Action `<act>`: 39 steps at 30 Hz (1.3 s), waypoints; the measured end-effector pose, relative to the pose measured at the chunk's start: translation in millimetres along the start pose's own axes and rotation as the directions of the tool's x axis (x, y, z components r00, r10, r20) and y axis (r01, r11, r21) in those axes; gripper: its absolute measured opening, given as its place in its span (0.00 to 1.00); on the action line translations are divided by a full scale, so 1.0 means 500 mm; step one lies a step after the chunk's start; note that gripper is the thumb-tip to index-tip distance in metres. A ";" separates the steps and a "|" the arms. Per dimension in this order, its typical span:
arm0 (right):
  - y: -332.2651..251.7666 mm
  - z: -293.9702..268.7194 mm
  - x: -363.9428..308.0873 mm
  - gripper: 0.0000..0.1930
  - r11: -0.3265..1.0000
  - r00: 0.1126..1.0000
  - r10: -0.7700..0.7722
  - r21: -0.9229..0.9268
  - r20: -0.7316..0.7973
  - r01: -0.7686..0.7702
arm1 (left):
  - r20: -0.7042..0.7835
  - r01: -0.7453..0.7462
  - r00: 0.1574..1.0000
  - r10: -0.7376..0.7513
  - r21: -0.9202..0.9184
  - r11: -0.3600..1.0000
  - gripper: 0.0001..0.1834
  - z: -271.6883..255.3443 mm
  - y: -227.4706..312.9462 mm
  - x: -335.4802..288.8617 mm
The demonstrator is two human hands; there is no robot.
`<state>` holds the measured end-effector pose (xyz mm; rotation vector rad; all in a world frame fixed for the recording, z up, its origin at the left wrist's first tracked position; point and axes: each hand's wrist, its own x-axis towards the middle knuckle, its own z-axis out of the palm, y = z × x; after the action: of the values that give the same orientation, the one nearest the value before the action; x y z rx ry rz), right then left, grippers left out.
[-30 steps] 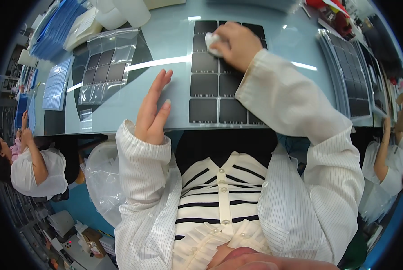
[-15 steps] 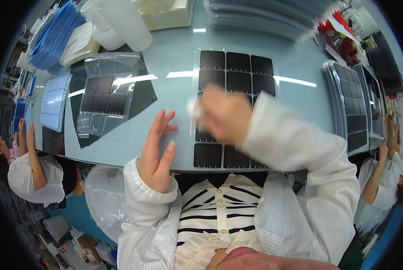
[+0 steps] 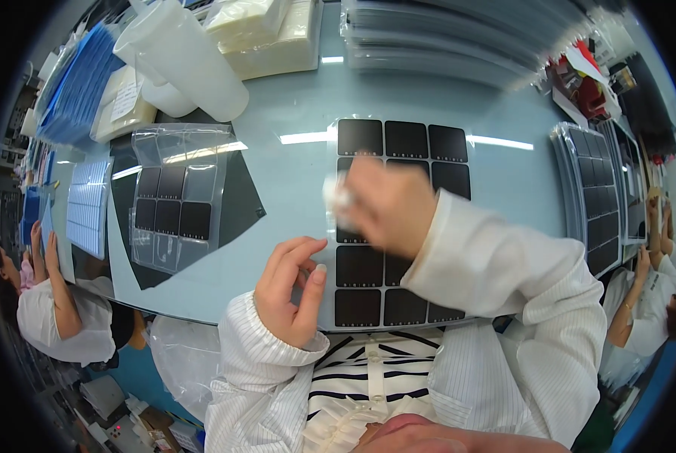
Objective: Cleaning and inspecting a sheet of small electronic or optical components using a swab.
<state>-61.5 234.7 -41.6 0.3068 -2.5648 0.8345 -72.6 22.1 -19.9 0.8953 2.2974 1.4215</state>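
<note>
The sheet of dark squares (image 3: pixel 402 226) runs lengthwise away from the table's near edge — the right hand (image 3: pixel 387 204), clenched on a white wipe (image 3: pixel 336 198), is over its middle, the left hand (image 3: pixel 289 291) resting open-fingered on its near-left corner.

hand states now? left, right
Left hand: open, fingers curled, holding nothing, at the left edge of the sheet.
Right hand: closed on a white pad, blurred.
</note>
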 end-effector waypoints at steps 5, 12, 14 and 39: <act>0.092 -0.017 0.059 0.11 0.971 0.965 0.202 -0.098 -0.164 -0.220 | -0.003 -0.039 0.999 0.039 -0.034 0.999 0.05 0.001 -0.002 0.010; 0.109 0.003 0.066 0.11 0.988 0.980 0.044 -0.136 -0.195 -0.071 | 0.044 -0.036 0.998 0.037 -0.021 0.999 0.02 -0.001 -0.009 0.011; 0.131 -0.001 0.087 0.11 0.981 0.974 0.075 -0.161 -0.213 -0.111 | 0.040 -0.042 0.998 0.042 -0.024 0.999 0.02 -0.001 -0.014 0.011; -0.018 -0.109 -0.100 0.11 0.841 0.837 0.528 -0.223 0.141 -0.493 | -0.003 -0.026 1.000 0.026 0.051 0.998 0.07 0.008 -0.010 0.008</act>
<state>3.7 264.2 -20.3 -0.4012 -2.9355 0.7668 -75.1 25.8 -25.7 0.9416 2.3431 1.3817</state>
